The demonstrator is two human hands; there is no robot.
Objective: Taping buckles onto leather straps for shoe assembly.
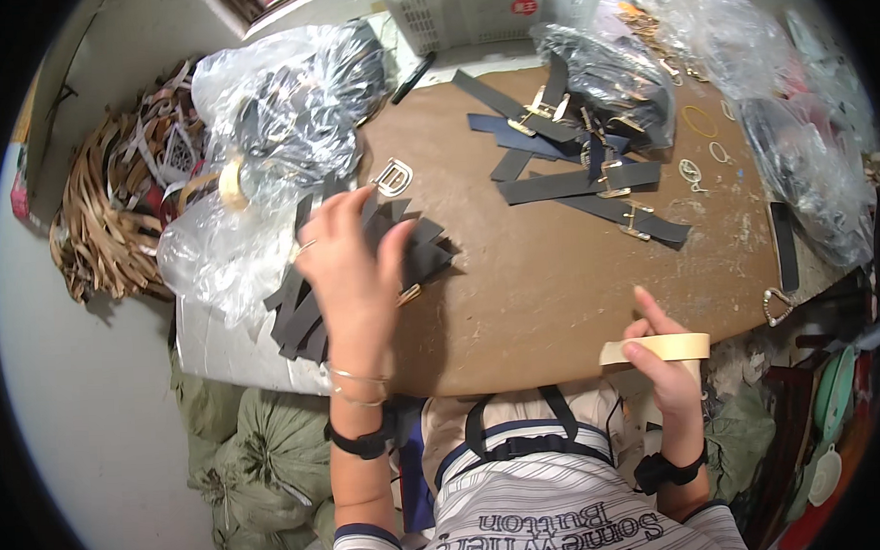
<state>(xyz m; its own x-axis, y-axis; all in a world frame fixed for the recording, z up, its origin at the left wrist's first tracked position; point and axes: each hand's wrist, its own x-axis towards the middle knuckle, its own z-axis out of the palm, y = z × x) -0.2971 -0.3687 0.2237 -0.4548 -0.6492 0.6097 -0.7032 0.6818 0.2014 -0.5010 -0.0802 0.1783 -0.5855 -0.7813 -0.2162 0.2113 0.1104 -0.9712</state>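
My left hand (352, 259) is over a pile of dark strap pieces (301, 314) on the left of the table, its thumb apart from its fingers. Its fingertips are right beside a gold-coloured buckle (394, 178); whether they touch it I cannot tell. In my right hand (671, 378), near the table's front right edge, is a cream roll of masking tape (690, 347), with a short loose end by the thumb and the index finger pointing away. Farther back, several dark straps (553, 186) with gold buckles (615, 180) lie crossed over one another.
Clear plastic bags crowd the far left (288, 77) and right (824, 174) of the brown table (538, 301). A white basket (489, 16) stands behind, near a black marker (414, 79). Another tape roll (231, 183) and brown strips (108, 209) are at left. Green sacks (272, 446) sit below.
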